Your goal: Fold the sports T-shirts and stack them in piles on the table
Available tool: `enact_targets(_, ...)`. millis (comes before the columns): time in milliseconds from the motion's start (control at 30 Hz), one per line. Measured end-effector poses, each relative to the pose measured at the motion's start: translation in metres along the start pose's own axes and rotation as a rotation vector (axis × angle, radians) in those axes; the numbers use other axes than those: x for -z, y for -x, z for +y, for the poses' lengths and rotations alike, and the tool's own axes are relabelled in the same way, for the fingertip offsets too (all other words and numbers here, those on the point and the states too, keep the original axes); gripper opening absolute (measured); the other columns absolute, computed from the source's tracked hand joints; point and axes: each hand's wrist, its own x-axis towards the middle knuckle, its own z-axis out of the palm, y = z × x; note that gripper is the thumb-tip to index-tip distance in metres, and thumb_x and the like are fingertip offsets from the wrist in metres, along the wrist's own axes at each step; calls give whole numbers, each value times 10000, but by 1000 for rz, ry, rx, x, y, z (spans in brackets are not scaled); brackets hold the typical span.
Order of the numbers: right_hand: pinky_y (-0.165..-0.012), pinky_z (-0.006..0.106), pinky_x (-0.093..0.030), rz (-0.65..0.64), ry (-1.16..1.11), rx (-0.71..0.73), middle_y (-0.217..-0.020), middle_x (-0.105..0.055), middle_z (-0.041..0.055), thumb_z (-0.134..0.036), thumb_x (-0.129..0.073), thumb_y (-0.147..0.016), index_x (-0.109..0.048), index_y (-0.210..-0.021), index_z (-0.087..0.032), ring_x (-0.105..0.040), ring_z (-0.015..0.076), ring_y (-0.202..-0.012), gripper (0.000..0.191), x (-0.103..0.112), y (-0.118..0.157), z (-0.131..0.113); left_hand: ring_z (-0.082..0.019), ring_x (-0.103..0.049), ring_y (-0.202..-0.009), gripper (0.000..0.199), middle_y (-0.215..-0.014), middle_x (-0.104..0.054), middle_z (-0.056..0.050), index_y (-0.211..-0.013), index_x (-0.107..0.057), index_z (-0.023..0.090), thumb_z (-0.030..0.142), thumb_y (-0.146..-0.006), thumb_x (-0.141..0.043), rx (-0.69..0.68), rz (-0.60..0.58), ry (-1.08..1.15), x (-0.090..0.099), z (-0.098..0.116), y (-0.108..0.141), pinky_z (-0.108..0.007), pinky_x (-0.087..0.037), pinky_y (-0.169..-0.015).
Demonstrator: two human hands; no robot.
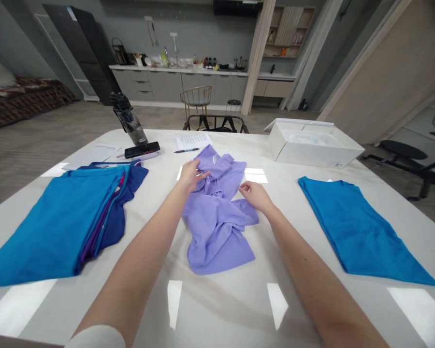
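2 forearms (137,261) are reaching out, left hand (192,176) spreading, right hand (255,197) curling loosely, neither pinching, on a soft, light purple shirt (217,232) probably best gripped at its collar (214,162).

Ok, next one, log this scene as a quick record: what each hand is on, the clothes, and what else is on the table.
Left hand: on the upper part of the crumpled lavender shirt
Right hand: at the shirt's right edge; contact unclear
Left of shirt: stack of blue garments
Right of shirt: flat blue shirt
Surface: white table
Also on table: open white box, water bottle, phone, pen, printed sheet
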Motion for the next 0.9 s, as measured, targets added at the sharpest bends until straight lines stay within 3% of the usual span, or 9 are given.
enact_targets(133, -898, 270, -464, 8, -5, 46, -1088, -770, 79, -338, -596, -981, -731, -1193, -186, -689, 208, -1029, 293, -12, -27, -28, -133, -625, -743, 43, -833, -622, -18, -875, -575, 188, 180, -914, -591, -19, 199, 132, 47, 20, -13, -370, -653, -769)
enact_targets(367, -963, 291, -457, -15, -1, 93, -1224, -730, 113, -429, -599, -983, -682, -1304, -157, -654, 236, -1156, 430, -44, -72, -84, -102, -586, -721, 99, -775, -534, 28, -845, -514, 205, 153, -928, -525, -153, 489, 77, 113, 38, -25, -266, -614, -720)
enact_targets(467, -998, 327, -459, -1, 14, 113, -1347, -657, 149, -536, -631, -952, -633, -1362, -158, -624, 264, -1206, 557, -57, -78, -102, -152, -636, -884, 114, -934, -586, -23, -965, -550, 197, 111, -910, -498, -236, 673, -148, 130, 40, -22, -344, -606, -830)
enact_targets(533, -1010, 368, -464, 46, 52, 86, -1395, -607, 179, -559, -642, -942, -607, -1389, -159, -601, 299, -1234, 600, -62, -78, -109, -223, -622, -1133, 280, -1171, -606, -110, -1120, -575, 183, 72, -868, -524, -431, 750, -453, 133, 38, -14, -413, -549, -997)
enact_targets(600, -1015, 393, -466, 104, 101, 79, -1396, -591, 193, -542, -632, -955, -615, -1377, -164, -578, 322, -1256, 567, -64, -79, -115, -275, -533, -1331, 427, -1378, -552, -164, -1254, -581, 176, 45, -852, -520, -668, 608, -830, 130, 33, -6, -444, -451, -1134)
enact_targets(667, -1015, 391, -468, 119, 130, 157, -1379, -601, 181, -529, -619, -970, -644, -1336, -180, -576, 317, -1252, 506, -68, -80, -123, -280, -514, -1377, 465, -1445, -545, -156, -1316, -595, 187, 50, -890, -468, -770, 288, -1176, 121, 24, -2, -432, -414, -1171)
enact_targets(733, -997, 370, -479, 77, 128, 258, -1342, -632, 153, -533, -609, -979, -673, -1280, -193, -606, 293, -1205, 458, -74, -82, -134, -272, -552, -1352, 444, -1440, -578, -156, -1337, -610, 177, 86, -954, -404, -709, 35, -1438, 112, 14, -6, -413, -428, -1157)
enact_targets(767, -981, 362, -487, 50, 125, 287, -1322, -648, 143, -536, -603, -984, -681, -1256, -194, -624, 282, -1175, 444, -79, -84, -140, -274, -563, -1347, 433, -1447, -584, -166, -1352, -607, 161, 118, -986, -379, -653, -30, -1531, 108, 9, -10, -413, -433, -1153)
enact_targets(900, -921, 357, -505, 12, 166, 247, -1279, -679, 151, -482, -587, -1008, -683, -1211, -176, -653, 284, -1137, 379, -97, -88, -162, -307, -468, -1458, 459, -1568, -504, -179, -1436, -558, 134, 275, -1071, -317, -444, -110, -1688, 106, -9, -28, -503, -365, -1206)
